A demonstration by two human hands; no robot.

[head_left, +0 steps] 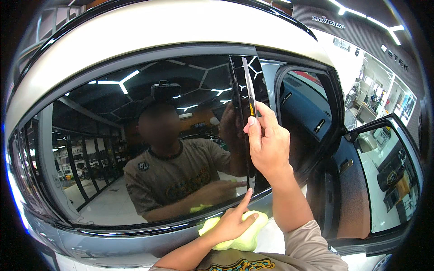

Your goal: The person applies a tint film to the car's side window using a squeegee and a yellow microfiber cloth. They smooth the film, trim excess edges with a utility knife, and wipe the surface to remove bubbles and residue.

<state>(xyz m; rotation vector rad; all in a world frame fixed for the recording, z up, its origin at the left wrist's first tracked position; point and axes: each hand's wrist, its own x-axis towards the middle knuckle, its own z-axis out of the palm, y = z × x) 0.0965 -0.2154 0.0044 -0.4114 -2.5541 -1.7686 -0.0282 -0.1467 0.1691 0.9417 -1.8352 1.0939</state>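
Observation:
My right hand (271, 144) is closed around a snap-off utility knife (252, 107), its long blade out and pointing up. The blade lies along the glossy black pillar trim (237, 79) at the edge of the car's dark side window (104, 162); whether it touches the surface I cannot tell. Lower down, my left hand (230, 224) holds a crumpled yellow-green cloth (246, 237) under its palm and fingers. Its index finger is stretched out, with the tip at the lower end of the trim.
To the right a car door (346, 194) stands wide open, with its blue and brown inner panel showing. Above the window curves the pale roof (181, 25). The grey car body (113, 244) runs below the glass. A glazed workshop room (375, 86) is in the background.

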